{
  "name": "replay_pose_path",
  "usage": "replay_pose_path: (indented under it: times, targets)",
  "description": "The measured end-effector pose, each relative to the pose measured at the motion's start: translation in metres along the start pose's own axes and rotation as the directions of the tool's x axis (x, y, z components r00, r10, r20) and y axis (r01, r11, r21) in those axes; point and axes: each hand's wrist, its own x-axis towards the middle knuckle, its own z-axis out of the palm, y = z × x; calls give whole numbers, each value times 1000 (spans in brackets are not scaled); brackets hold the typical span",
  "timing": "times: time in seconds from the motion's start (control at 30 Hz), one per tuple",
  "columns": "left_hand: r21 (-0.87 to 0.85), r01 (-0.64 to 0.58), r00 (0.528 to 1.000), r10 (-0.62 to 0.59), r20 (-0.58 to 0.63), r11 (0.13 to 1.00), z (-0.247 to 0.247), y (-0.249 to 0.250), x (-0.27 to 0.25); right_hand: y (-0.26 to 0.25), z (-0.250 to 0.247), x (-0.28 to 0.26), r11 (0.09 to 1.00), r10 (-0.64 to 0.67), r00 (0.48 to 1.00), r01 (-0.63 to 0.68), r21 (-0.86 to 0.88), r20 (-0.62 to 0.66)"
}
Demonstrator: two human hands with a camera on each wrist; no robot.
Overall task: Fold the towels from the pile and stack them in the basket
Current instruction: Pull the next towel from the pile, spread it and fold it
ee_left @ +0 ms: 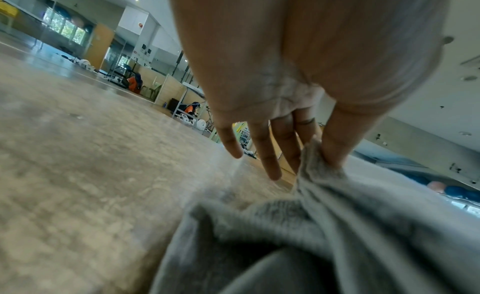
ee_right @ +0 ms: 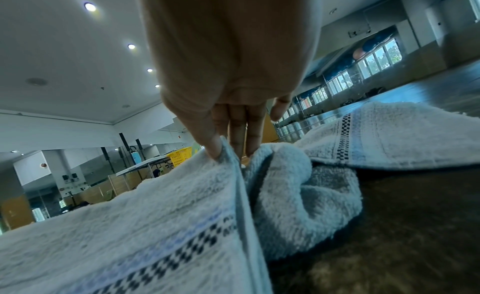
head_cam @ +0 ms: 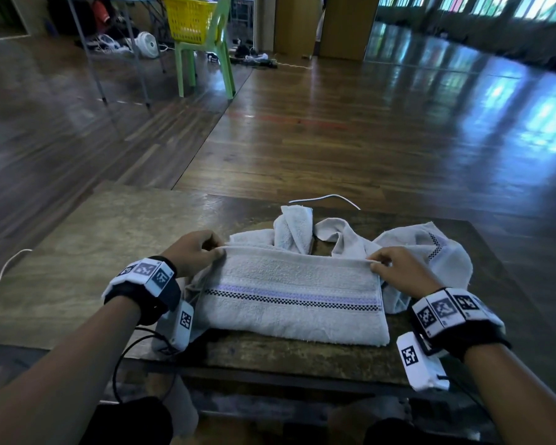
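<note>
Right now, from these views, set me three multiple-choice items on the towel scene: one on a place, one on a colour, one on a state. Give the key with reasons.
1. Where is the basket?
A. on the green chair across the floor
B. on the table beside the towel
C. in the person's lap

2. What colour is the basket?
A. red
B. yellow
C. white

3. How is the towel held?
A. left hand alone
B. neither hand touches it
C. left hand and right hand each pinch a far corner

Key: 1 A, the head view shows it up on the chair, far from the table. 2 B, its plastic lattice is plainly yellow. 3 C, both wrist views show thumb and fingers closed on the towel's edge.
</note>
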Motion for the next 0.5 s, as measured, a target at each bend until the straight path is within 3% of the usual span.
replay_pose_path:
  times: [0.17, 0.5]
  targets:
    - [6, -134, 989, 135, -54, 991, -19, 13, -10, 0, -8, -2, 1000, -16, 1000, 16, 11, -15]
    - [123, -152, 968, 173, -183, 981, -38, 21, -59, 7, -28, -40, 996, -87, 992, 89, 21, -93]
